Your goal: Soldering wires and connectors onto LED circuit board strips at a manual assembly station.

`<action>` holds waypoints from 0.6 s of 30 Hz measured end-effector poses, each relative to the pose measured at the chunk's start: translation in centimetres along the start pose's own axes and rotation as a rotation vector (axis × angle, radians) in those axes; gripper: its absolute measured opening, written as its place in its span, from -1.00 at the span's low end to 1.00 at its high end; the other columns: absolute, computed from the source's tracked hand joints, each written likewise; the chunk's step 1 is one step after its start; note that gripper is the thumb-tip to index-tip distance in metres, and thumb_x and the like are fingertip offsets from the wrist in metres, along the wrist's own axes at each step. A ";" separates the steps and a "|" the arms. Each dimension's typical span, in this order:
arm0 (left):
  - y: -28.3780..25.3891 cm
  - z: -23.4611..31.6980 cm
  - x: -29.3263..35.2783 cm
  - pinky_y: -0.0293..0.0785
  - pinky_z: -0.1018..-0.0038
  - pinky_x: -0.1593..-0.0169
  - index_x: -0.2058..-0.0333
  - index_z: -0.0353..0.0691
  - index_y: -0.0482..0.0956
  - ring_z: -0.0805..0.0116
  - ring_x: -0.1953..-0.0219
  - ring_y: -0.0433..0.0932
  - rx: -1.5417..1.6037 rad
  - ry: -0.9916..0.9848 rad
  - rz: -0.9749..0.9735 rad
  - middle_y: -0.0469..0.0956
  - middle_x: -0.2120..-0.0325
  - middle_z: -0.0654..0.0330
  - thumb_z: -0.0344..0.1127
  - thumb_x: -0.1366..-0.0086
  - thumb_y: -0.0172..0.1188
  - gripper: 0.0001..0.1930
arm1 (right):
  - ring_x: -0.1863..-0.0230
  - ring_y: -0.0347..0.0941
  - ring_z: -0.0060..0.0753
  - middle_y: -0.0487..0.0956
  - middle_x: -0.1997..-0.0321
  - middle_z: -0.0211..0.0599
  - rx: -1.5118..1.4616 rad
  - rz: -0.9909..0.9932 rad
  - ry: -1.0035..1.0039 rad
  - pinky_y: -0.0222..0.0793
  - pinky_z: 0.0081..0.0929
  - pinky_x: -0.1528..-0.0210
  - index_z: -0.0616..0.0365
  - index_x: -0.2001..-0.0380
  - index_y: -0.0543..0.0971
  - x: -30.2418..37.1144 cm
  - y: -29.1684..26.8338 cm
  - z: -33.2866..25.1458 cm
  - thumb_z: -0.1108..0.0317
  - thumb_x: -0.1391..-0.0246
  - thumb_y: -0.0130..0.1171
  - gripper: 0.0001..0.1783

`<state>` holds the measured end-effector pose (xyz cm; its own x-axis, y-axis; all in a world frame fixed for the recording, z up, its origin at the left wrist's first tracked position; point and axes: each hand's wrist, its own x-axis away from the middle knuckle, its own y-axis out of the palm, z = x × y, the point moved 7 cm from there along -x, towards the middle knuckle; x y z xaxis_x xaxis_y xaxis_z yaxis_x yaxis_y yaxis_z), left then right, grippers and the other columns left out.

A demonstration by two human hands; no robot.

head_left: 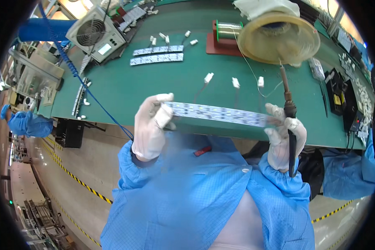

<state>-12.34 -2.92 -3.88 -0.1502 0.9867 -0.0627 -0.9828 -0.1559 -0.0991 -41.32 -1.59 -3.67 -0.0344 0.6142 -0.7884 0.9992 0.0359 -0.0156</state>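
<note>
My gloved left hand (pixel 149 127) pinches the left end of a long white circuit board strip (pixel 216 113), lifted above the table's near edge. My gloved right hand (pixel 284 139) holds a soldering iron (pixel 293 146) upright, tip pointing away from me, and its fingertips are closed at the strip's right end. That end is blurred and partly hidden by the fingers. Thin wires with white connectors, left (pixel 208 77), middle (pixel 236 83) and right (pixel 261 81), lie beyond the strip; whether they are joined to it I cannot tell.
Two similar strips (pixel 156 59) with connectors lie on the green table (pixel 125 87). A solder spool (pixel 229 31) sits on a red-brown stand beside a yellowish funnel-shaped hood (pixel 279 37). A boxy fan unit (pixel 96 34) stands far left, with a coiled blue cord (pixel 72 68) nearby. Black holders (pixel 343 98) stand right.
</note>
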 end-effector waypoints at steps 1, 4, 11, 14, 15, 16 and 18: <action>-0.6 0.2 -0.7 0.34 0.64 0.41 0.07 -0.36 0.41 0.50 0.46 0.41 -0.006 0.019 0.006 0.49 0.37 0.15 -0.27 -0.29 0.02 -0.69 | 0.00 0.43 0.06 0.45 0.04 0.03 0.027 -0.020 -0.035 0.48 -0.09 0.08 -0.01 -0.02 0.28 -0.1 0.1 -0.2 0.56 -0.03 0.12 -0.52; -5.7 0.6 -3.1 0.31 0.65 0.43 0.09 -0.34 0.43 0.54 0.46 0.39 -0.099 0.181 0.280 0.45 0.44 0.23 -0.25 -0.30 0.00 -0.70 | 0.00 0.43 0.06 0.45 0.05 0.01 0.090 0.051 -0.026 0.51 -0.10 0.10 0.06 0.00 0.28 0.1 -1.1 0.1 0.56 -0.07 0.09 -0.58; -12.2 -0.7 -11.6 0.34 0.62 0.31 0.04 -0.22 0.44 0.53 0.40 0.39 -0.165 0.287 0.275 0.47 0.42 0.26 -0.17 -0.29 0.07 -0.66 | 0.03 0.47 -0.05 0.44 0.07 -0.08 0.145 0.204 0.067 0.53 -0.20 0.12 0.12 0.06 0.32 0.4 -2.7 1.2 0.61 -0.11 0.00 -0.68; -11.6 -0.5 -12.8 0.33 0.31 -0.06 -0.01 -0.14 0.42 0.05 0.06 0.46 -1.083 0.523 0.206 0.49 0.12 0.01 -0.14 -0.21 0.13 -0.59 | 0.04 0.47 -0.09 0.45 0.09 -0.06 0.173 0.193 0.093 0.53 -0.23 0.14 0.15 0.10 0.34 0.6 -2.7 2.1 0.63 -0.10 -0.01 -0.71; -12.8 -0.5 -13.2 0.33 0.31 -0.06 -0.01 -0.14 0.42 0.05 0.06 0.46 -1.090 0.516 0.223 0.49 0.12 0.01 -0.14 -0.21 0.13 -0.59 | 0.04 0.47 -0.09 0.46 0.10 -0.05 0.216 0.164 0.101 0.53 -0.23 0.14 0.16 0.12 0.34 0.7 -2.6 2.5 0.63 -0.10 -0.01 -0.72; -14.8 -1.0 -13.6 0.32 0.30 -0.07 0.00 -0.14 0.43 0.02 0.03 0.44 -1.114 0.389 0.241 0.46 0.07 0.00 -0.12 -0.20 0.13 -0.59 | 0.05 0.48 -0.11 0.46 0.10 -0.04 0.135 0.201 0.097 0.54 -0.23 0.15 0.18 0.13 0.34 0.7 -2.6 2.7 0.64 -0.09 0.00 -0.73; -21.3 -3.0 -15.0 0.35 0.26 0.00 0.08 -0.10 0.48 0.04 0.10 0.46 -1.292 0.553 0.297 0.51 0.17 -0.01 -0.02 -0.13 0.18 -0.57 | 0.05 0.47 -0.08 0.45 0.07 -0.04 0.125 0.242 0.109 0.52 -0.23 0.14 0.19 0.09 0.33 0.9 -2.9 2.3 0.52 -0.14 -0.01 -0.75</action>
<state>11.13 -14.58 -3.84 0.0261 0.8127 -0.5821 -0.0938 -0.5778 -0.8108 -44.21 -2.95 -5.80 0.2100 0.6742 -0.7080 0.9730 -0.2153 0.0835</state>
